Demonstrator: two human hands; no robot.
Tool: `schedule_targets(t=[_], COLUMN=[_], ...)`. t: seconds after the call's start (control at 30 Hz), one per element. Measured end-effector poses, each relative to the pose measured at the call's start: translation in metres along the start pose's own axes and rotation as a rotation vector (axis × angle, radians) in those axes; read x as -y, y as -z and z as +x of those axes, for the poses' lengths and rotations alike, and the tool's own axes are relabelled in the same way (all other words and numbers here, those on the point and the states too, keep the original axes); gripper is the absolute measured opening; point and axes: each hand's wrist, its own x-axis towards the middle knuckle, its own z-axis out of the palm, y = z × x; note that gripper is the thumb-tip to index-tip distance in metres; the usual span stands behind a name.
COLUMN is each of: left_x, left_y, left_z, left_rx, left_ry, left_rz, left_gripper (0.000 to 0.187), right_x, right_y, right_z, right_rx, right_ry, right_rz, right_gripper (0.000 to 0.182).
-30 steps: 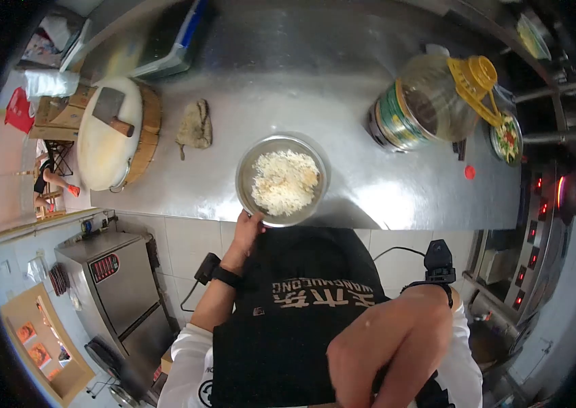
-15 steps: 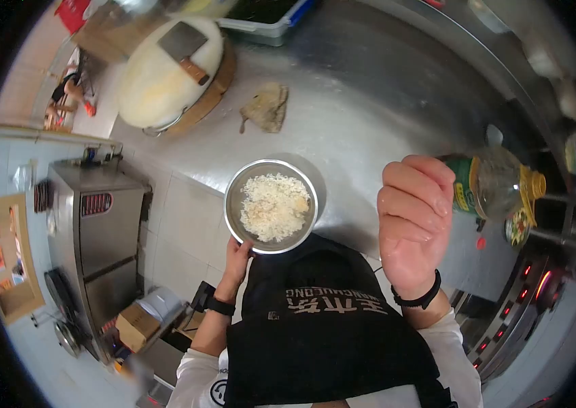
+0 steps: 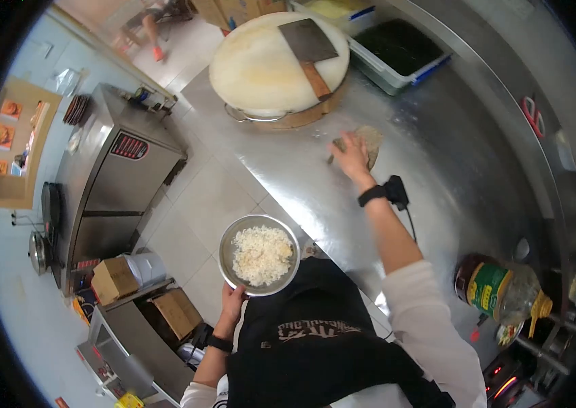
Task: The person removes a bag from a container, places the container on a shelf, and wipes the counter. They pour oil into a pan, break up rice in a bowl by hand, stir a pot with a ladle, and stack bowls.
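My left hand grips the near rim of a round metal bowl, thumb over the edge. Cooked-looking white rice with a yellowish patch on its right side lies in the bowl, held in front of my apron. My right hand reaches forward to the steel worktop and has its fingers closed on a crumpled grey-brown cloth. Part of the cloth is hidden under the fingers.
A thick round chopping board bears a cleaver. Beside it stands a tub of dark green food. A large oil bottle is at right; red scissors lie along the back. A steel cabinet stands left.
My right hand has moved from beside the oil bottle forward to the cloth. The view has turned, and the bowl in my left hand sits off the worktop's edge.
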Motion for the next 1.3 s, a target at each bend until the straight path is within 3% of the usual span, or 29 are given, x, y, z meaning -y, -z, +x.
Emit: schedule_targets(t=[0.07,0.13,0.2,0.33,0.4,0.47,0.6,0.67,0.8,0.83,0.9,0.93,1.0,1.03,1.07,1.1,1.13,1.17,1.27,1.3], left_x=[0.003,0.013,0.011,-0.012,-0.031,-0.036,-0.075,-0.084,-0.109,-0.109,-0.105,-0.103,-0.097,-0.092,-0.089,-0.085,-0.085,-0.088,-0.097,-0.096], left_y=[-0.001,0.006,0.007,-0.006,-0.015,-0.002,0.007,0.019,0.016,0.013,-0.004,-0.015,-0.034,-0.040,-0.040,-0.041,-0.041,-0.041,-0.038,-0.038], left_z=[-0.008,-0.008,-0.005,-0.016,-0.017,-0.013,-0.015,-0.009,-0.007,-0.008,-0.009,-0.012,-0.014,-0.015,-0.015,-0.016,-0.017,-0.022,-0.043,-0.049], left_rx=[-0.074,-0.152,-0.151,-0.078,-0.092,0.064,0.351,0.442,0.687,0.735,0.804,0.824,0.843,0.876,0.903,0.908,0.915,0.938,1.001,1.048], left_ry=[-0.001,-0.002,0.003,-0.092,-0.103,-0.148,-0.142,-0.181,-0.140,-0.136,-0.129,-0.113,-0.099,-0.131,-0.162,-0.163,-0.171,-0.240,-0.215,-0.237], left_rz=[-0.021,-0.090,-0.103,-0.116,-0.080,-0.089,-0.069,-0.066,0.025,0.051,0.084,0.115,0.146,0.170,0.196,0.236,0.279,0.347,0.364,0.317], left_gripper=[0.028,0.028,0.029,0.031,0.033,0.035,0.036,0.036,0.035,0.035,0.035,0.037,0.038,0.040,0.042,0.044,0.046,0.049,0.053,0.054], right_x=[0.022,0.031,0.033,0.024,0.014,0.010,0.004,-0.010,-0.023,-0.020,-0.017,-0.027,-0.033,-0.036,-0.028,-0.005,-0.014,0.016,0.044,0.054], right_y=[-0.023,-0.060,-0.072,-0.013,0.027,0.075,0.139,0.145,0.153,0.150,0.151,0.148,0.147,0.145,0.146,0.154,0.155,0.161,0.173,0.178], right_z=[-0.005,-0.018,-0.052,-0.143,-0.192,-0.255,-0.407,-0.479,-0.571,-0.573,-0.548,-0.530,-0.478,-0.444,-0.406,-0.367,-0.343,-0.320,-0.316,-0.327], right_rx=[0.212,0.319,0.316,0.387,0.371,0.333,0.002,-0.209,-0.581,-0.591,-0.929,-1.024,-1.003,-0.948,-0.932,-0.869,-0.719,-0.717,-0.335,-0.350], right_ry=[0.158,0.266,0.537,0.605,0.510,0.376,-0.077,-0.188,-0.720,-0.730,-0.924,-0.873,-0.804,-0.665,-0.658,-0.651,-0.560,-0.643,-0.441,-0.442], right_rz=[-0.291,-0.167,-0.151,0.014,-0.019,-0.072,-0.197,-0.251,-0.375,-0.375,-0.470,-0.514,-0.545,-0.525,-0.225,0.313,0.655,1.049,0.774,0.781], right_gripper=[0.043,0.034,0.027,0.017,0.021,0.025,0.051,0.046,0.037,0.037,0.036,0.035,0.035,0.036,0.035,0.035,0.034,0.032,0.034,0.034])
